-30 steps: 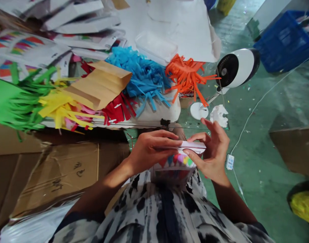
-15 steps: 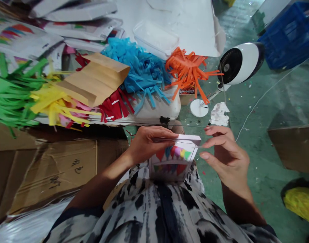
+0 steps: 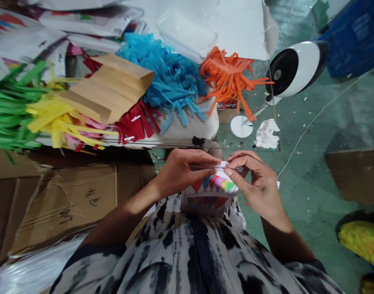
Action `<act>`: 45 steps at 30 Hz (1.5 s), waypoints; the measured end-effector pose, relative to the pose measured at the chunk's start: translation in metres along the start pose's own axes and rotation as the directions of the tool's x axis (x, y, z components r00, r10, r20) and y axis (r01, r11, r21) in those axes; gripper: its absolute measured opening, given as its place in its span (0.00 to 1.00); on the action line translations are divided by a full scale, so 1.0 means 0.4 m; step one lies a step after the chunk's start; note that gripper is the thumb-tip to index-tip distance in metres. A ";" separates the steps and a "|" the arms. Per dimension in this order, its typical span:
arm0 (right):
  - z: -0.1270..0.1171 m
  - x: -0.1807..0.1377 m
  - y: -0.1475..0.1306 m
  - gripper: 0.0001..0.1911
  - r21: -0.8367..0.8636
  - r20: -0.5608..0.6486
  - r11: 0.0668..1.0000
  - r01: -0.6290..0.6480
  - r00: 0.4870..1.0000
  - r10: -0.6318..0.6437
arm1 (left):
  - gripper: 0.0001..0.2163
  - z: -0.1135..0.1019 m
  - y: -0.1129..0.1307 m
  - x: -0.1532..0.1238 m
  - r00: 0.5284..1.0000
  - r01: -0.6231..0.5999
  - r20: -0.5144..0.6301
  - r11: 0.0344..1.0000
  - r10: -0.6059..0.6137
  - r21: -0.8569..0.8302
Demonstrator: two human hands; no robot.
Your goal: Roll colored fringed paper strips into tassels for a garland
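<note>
Packet [image 3: 209,195] with little coloured flags on it sits in front of the person's tummy, just above the lap. The left hand [image 3: 182,171] and the right hand [image 3: 257,183] both pinch its white top edge with their fingers. Behind it lie blue paper strips [image 3: 171,81] and orange paper strips [image 3: 230,81]. A white fan [image 3: 292,69] stands beside them.

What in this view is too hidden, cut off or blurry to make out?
All in the head view:
1. The top edge of the printed packet: covered by the fingers of the left hand and right hand pinching it.
2. The handwriting on the cardboard box: too blurred to read.
3. The blue crate: cut off by the top and right edges.
4. The yellow bundle: cut off by the right edge, so what it is stays unclear.
</note>
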State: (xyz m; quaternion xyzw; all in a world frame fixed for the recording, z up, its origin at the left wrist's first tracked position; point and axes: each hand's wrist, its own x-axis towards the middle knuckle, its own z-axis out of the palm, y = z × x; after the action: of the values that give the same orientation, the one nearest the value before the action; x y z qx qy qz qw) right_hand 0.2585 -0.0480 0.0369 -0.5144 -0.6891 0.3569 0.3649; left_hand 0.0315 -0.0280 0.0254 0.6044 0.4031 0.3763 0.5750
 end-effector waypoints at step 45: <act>-0.029 0.077 0.106 0.19 -0.069 -0.087 0.982 0.174 0.980 -0.180 | 0.23 -0.051 -0.169 -0.134 0.945 0.317 0.219 0.842 -0.242 -0.437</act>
State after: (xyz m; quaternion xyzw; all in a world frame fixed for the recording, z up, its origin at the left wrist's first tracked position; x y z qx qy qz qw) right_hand 0.2814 -0.0077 0.0098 -0.4782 -0.7249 0.2773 0.4110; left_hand -0.0121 -0.0682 -0.0406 0.4105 0.3387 0.3256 0.7815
